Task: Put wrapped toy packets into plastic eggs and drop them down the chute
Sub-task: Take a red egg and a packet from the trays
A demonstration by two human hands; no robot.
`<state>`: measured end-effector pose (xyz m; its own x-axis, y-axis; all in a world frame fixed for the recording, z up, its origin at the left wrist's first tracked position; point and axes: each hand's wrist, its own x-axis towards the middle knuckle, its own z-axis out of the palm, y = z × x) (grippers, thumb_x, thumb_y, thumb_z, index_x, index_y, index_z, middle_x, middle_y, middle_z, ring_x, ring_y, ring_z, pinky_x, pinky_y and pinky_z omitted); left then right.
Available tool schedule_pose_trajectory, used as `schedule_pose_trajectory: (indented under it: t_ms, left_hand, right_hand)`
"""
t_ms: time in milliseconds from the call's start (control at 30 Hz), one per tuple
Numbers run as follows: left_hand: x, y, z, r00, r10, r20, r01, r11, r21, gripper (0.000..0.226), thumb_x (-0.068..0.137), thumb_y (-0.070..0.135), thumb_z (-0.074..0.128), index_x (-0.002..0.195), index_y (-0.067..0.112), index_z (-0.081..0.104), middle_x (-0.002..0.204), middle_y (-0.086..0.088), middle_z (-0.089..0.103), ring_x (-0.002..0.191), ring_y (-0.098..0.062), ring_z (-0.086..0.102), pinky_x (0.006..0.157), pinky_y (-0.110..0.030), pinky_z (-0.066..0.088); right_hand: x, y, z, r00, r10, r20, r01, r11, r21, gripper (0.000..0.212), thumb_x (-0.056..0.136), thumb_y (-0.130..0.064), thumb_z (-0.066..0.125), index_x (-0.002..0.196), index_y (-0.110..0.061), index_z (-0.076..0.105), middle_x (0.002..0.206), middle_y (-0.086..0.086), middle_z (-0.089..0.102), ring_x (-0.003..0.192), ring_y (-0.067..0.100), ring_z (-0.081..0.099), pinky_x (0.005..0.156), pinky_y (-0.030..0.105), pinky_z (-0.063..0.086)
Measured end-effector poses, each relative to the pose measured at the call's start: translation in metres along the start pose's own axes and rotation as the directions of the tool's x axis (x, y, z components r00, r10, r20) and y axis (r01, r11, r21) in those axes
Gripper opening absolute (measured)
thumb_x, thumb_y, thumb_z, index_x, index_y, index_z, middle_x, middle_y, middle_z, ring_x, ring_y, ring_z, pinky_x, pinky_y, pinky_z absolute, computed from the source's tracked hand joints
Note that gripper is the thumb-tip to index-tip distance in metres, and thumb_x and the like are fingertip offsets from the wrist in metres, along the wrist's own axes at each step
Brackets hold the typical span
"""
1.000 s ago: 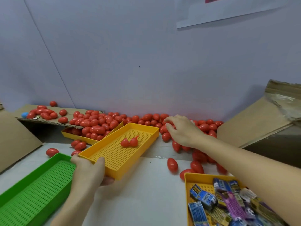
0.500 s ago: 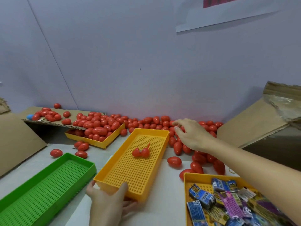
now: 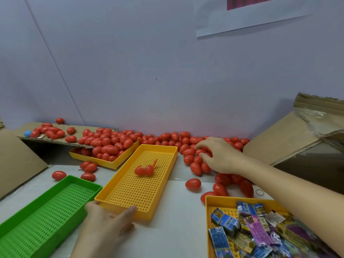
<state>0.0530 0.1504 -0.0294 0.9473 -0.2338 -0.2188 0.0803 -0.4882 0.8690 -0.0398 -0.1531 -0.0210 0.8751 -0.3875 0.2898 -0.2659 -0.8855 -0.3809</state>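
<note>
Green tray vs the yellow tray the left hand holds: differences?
The green tray holds nothing; the yellow tray carries an opened red egg. The left hand holds the yellow tray's near end; no hand touches the green one. The green tray runs out of frame at lower left; the yellow one is fully in view. Both are shallow, perforated and rectangular, side by side.

Three yellow trays, one green tray

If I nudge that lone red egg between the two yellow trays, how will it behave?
The egg will likely roll: it is rounded, glossy and lies free on the flat table. It probably weighs little, being thin plastic. It may skid sideways.
</note>
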Motion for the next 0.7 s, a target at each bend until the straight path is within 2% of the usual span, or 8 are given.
schedule_pose_trajectory:
  t_ms: [67,133,200,300,400,500,600,700]
  left_hand:
    - [0.001,0.003,-0.002,0.996,0.063,-0.059,-0.051,0.979,0.196,0.067,0.068,0.034,0.089,0.11,0.007,0.046,0.076,-0.008,0.069,0.066,-0.023,0.067,0.067,-0.037,0.05]
    - [-0.001,0.004,0.001,0.964,0.229,-0.132,-0.154,0.892,0.426,0.049,0.069,0.045,0.086,0.085,0.015,0.051,0.063,-0.001,0.064,0.065,-0.022,0.061,0.06,-0.035,0.044]
    - [-0.011,0.006,0.01,0.864,0.48,-0.151,-0.361,0.8,0.48,0.04,0.073,0.042,0.083,0.068,0.021,0.05,0.052,0.005,0.055,0.056,-0.014,0.054,0.052,-0.031,0.037]
    - [-0.027,0.023,0.037,0.687,0.726,-0.033,-0.657,0.64,0.399,0.031,0.079,0.035,0.077,0.063,0.028,0.051,0.052,0.011,0.054,0.049,-0.008,0.053,0.045,-0.024,0.037]
    - [-0.031,0.047,0.079,0.614,0.763,0.2,-0.785,0.562,0.261,0.014,0.088,0.032,0.069,0.076,0.03,0.061,0.068,0.017,0.061,0.074,0.001,0.059,0.052,-0.016,0.043]
    - [-0.03,0.066,0.127,0.541,0.734,0.411,-0.84,0.5,0.213,0.007,0.095,0.026,0.061,0.098,0.026,0.068,0.095,0.014,0.065,0.086,-0.001,0.056,0.069,-0.014,0.044]
    - [-0.032,0.07,0.165,0.577,0.662,0.478,-0.805,0.561,0.193,0.017,0.097,0.022,0.056,0.101,0.016,0.072,0.097,0.001,0.07,0.086,-0.012,0.061,0.077,-0.035,0.053]
    - [-0.037,0.057,0.177,0.617,0.656,0.435,-0.774,0.605,0.185,0.022,0.096,0.024,0.056,0.088,0.01,0.072,0.086,-0.003,0.07,0.079,-0.016,0.06,0.076,-0.044,0.05]
  right_hand:
    - [-0.011,0.0,-0.011,0.999,-0.008,-0.049,0.009,1.0,0.016,0.029,0.096,-0.024,0.058,0.124,-0.024,0.065,0.122,-0.001,0.062,0.115,0.016,0.056,0.1,0.03,0.045]
    - [-0.028,0.001,-0.024,0.996,-0.012,-0.087,0.014,0.999,0.029,0.029,0.094,-0.021,0.06,0.123,-0.023,0.067,0.12,-0.004,0.064,0.113,0.012,0.058,0.099,0.027,0.045]
    - [-0.048,0.002,-0.036,0.994,-0.01,-0.112,0.016,0.999,0.051,0.028,0.094,-0.019,0.06,0.121,-0.025,0.068,0.118,-0.009,0.066,0.11,0.006,0.059,0.097,0.024,0.047]
    - [-0.081,0.004,-0.051,0.994,0.021,-0.103,-0.011,0.995,0.095,0.024,0.095,-0.02,0.059,0.113,-0.031,0.071,0.108,-0.021,0.067,0.101,-0.006,0.06,0.085,0.01,0.045]
    - [-0.111,0.004,-0.06,0.995,0.078,-0.066,-0.07,0.99,0.119,0.021,0.095,-0.02,0.06,0.101,-0.035,0.073,0.093,-0.025,0.068,0.09,-0.007,0.061,0.076,0.012,0.047]
    - [-0.138,0.003,-0.06,0.992,0.115,-0.05,-0.109,0.987,0.117,0.021,0.094,-0.018,0.061,0.096,-0.034,0.075,0.087,-0.024,0.07,0.087,-0.008,0.062,0.075,0.01,0.046]
    - [-0.163,0.003,-0.054,0.988,0.14,-0.057,-0.135,0.987,0.084,0.019,0.095,-0.022,0.06,0.099,-0.036,0.073,0.088,-0.026,0.065,0.092,-0.009,0.058,0.077,0.007,0.043]
    - [-0.186,0.005,-0.047,0.981,0.167,-0.101,-0.158,0.984,0.086,0.018,0.096,-0.024,0.06,0.101,-0.037,0.072,0.089,-0.026,0.063,0.095,-0.006,0.057,0.08,0.012,0.045]
